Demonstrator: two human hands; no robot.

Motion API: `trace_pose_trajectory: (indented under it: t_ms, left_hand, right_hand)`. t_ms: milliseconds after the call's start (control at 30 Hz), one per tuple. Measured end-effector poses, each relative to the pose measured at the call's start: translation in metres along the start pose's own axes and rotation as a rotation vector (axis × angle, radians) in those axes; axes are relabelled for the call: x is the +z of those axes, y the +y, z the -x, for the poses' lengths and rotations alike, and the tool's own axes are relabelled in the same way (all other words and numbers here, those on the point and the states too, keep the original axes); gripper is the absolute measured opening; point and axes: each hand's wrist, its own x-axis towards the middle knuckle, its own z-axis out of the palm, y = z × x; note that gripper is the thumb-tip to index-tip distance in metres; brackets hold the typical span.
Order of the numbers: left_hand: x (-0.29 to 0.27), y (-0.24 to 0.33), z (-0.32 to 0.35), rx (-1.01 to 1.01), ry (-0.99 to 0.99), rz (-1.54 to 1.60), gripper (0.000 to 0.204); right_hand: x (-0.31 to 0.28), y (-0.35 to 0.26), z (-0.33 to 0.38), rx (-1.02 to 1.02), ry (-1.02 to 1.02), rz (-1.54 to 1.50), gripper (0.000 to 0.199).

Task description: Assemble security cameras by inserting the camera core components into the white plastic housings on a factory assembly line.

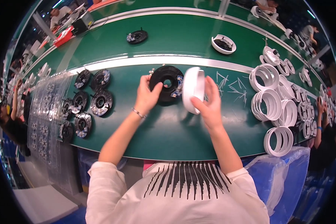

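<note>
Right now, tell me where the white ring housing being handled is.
In the head view, the white ring housing sits just right of centre, held on edge in the right hand, beside the black disc that the left hand grips over the green table.

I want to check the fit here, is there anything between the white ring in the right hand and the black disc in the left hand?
Nothing visible. The right hand holds the white ring on edge right beside the black disc, which the left hand grips; only a narrow gap separates them.
</note>
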Motion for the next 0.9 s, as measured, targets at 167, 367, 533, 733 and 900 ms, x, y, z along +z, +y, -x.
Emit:
trace_pose_trajectory:
  t_ms: [167,367,533,733,900]
  left_hand:
    - [0.039,0.016,0.031,-0.147,-0.106,0.250,0.047]
    - [0.010,0.031,0.018,-0.713,-0.654,1.190,0.070]
    - [0.015,0.029,0.017,-0.812,-0.433,1.223,0.070]
    - [0.012,0.020,0.014,-0.807,-0.461,1.231,0.060]
    - [0.012,0.024,0.014,-0.782,-0.538,1.312,0.051]
  right_hand:
    - [-0.002,0.041,-0.022,-0.049,-0.013,0.375,0.111]
    - [-0.013,0.033,-0.016,-0.011,-0.079,0.572,0.117]
    - [-0.002,0.023,-0.006,-0.060,-0.171,0.804,0.118]
    - [0.002,0.015,-0.002,-0.158,-0.222,0.823,0.116]
    - [0.003,0.016,0.001,-0.170,-0.234,0.843,0.116]
